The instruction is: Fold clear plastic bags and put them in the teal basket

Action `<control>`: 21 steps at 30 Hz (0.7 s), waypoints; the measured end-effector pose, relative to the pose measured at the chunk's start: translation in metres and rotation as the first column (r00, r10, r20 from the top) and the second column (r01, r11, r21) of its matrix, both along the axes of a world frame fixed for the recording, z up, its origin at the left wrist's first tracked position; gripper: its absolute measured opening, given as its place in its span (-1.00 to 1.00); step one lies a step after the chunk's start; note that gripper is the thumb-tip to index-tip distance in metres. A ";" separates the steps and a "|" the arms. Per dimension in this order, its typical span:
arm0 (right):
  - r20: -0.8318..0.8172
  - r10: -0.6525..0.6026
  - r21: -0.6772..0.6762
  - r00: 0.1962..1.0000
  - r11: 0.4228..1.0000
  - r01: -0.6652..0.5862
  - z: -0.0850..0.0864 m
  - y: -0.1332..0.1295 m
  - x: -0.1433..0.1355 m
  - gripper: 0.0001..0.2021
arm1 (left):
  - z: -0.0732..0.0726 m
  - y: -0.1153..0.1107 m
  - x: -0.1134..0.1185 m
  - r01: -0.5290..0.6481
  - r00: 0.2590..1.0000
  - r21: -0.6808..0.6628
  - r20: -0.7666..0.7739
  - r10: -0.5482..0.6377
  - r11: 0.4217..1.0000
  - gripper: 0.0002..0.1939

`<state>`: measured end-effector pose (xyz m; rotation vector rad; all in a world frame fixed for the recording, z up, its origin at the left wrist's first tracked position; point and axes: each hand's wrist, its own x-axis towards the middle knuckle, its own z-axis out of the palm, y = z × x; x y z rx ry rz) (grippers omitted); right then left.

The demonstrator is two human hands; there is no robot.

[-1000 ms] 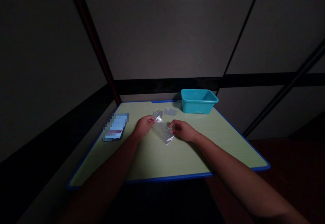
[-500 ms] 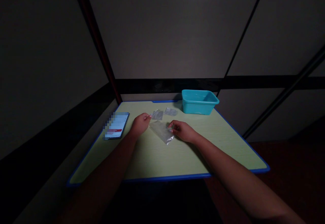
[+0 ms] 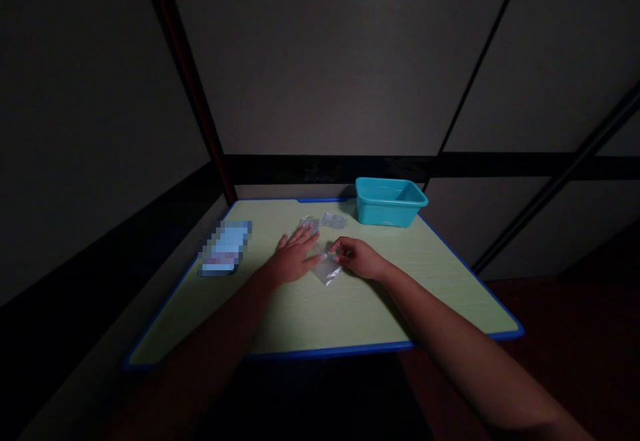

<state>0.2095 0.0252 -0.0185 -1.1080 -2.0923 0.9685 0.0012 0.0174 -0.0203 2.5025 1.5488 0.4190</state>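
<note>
Lying on the pale green surface point(image 3: 310, 307): three thin, crinkly clear plastic bags. Left hand point(image 3: 295, 257) pressing flat, fingers spread, on the nearest bag point(image 3: 327, 269); right hand point(image 3: 357, 257) pinching its edge. Sitting nearby: one teal plastic tub point(image 3: 387, 201), one phone point(image 3: 226, 247).

teal tub point(image 3: 389, 202), pale green table point(image 3: 310, 307) (blue edge), clear shiny plastic bag point(image 3: 327, 270), grey wall point(image 3: 325, 54).

We see a clear plastic bag point(image 3: 327, 269) lying flat on the table, crinkled and glinting, partly covered by the left hand point(image 3: 295, 257) and pinched by the right hand point(image 3: 357, 257).
</note>
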 end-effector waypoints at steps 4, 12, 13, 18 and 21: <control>0.001 0.026 0.012 1.000 1.000 -0.026 -0.001 0.001 0.001 -0.85 | 0.000 -0.003 0.005 0.152 0.988 -0.005 -0.001 -0.152 0.988 -0.38; 0.167 -0.028 0.132 0.985 0.991 0.006 0.005 -0.005 0.000 -0.84 | 0.002 -0.009 0.013 0.158 0.983 -0.065 -0.087 -0.163 0.985 -0.26; 0.182 -0.030 0.143 0.983 0.990 0.003 0.006 -0.005 0.000 -0.84 | 0.003 -0.009 0.013 0.158 0.982 -0.070 -0.097 -0.164 0.985 -0.24; 0.225 -0.030 0.177 0.974 0.984 -0.011 0.008 -0.007 0.000 -0.83 | 0.006 -0.010 0.013 0.165 0.972 -0.074 -0.156 -0.175 0.984 -0.10; 0.254 -0.044 0.185 0.966 0.983 -0.004 0.010 -0.009 -0.001 -0.83 | 0.006 -0.010 0.013 0.167 0.963 -0.077 -0.199 -0.180 0.983 -0.04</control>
